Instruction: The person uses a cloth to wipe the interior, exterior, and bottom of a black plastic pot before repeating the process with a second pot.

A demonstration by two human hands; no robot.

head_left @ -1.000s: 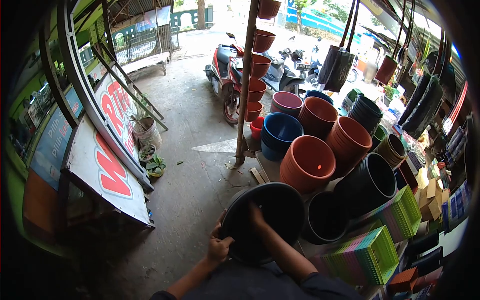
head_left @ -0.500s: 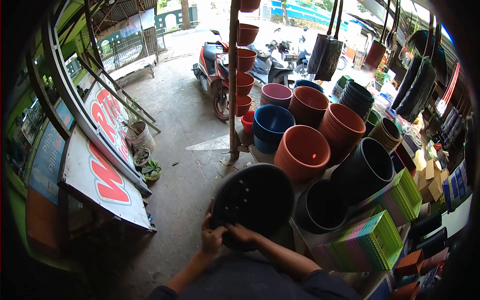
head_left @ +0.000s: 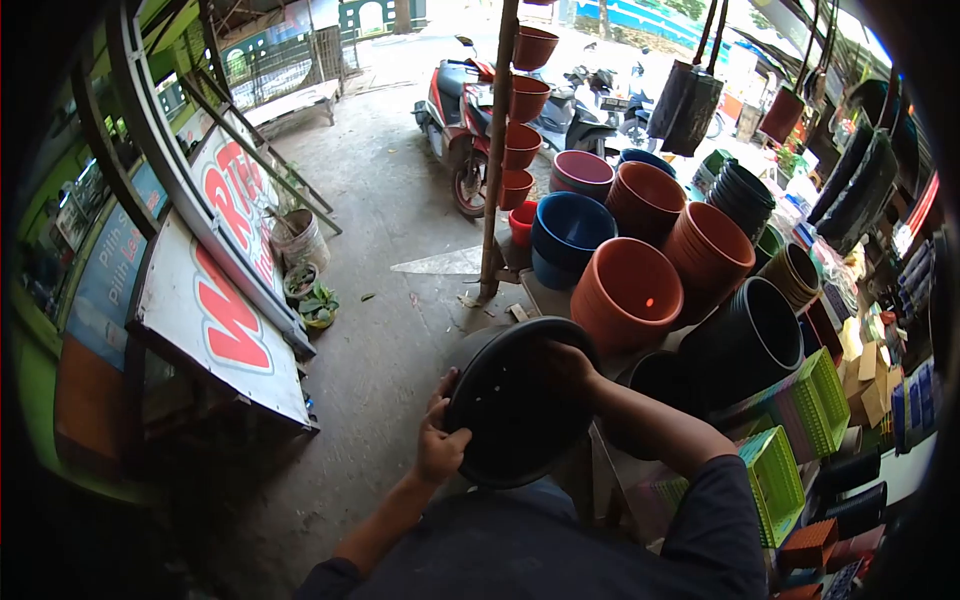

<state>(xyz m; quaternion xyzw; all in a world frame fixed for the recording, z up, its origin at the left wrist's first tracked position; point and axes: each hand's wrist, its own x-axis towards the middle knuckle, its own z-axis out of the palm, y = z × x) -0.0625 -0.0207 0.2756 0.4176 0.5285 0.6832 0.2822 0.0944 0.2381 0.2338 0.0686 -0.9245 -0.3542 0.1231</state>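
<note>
A round black plastic plant pot (head_left: 510, 430) is held tilted in front of my body, its mouth turned up toward me and small light holes showing through its dark bottom. My left hand (head_left: 441, 440) is closed on the rim at the pot's left side, with the thumb over the edge. On the other side, my right hand (head_left: 568, 368) reaches over the mouth into the upper right of the pot. Its fingers are lost in the dark interior, so their grip cannot be made out.
Stacked orange pots (head_left: 627, 293), a blue pot (head_left: 573, 232) and black pots (head_left: 745, 335) stand to the right, beside green baskets (head_left: 775, 485). A wooden post (head_left: 497, 150) carries small hanging pots. A signboard (head_left: 225, 320) leans at left; a scooter (head_left: 465, 130) is parked ahead.
My right hand has moved from the pot's lower left edge, beside my left hand, to its upper right interior. The pot has shifted slightly right and turned. The view has swung left.
</note>
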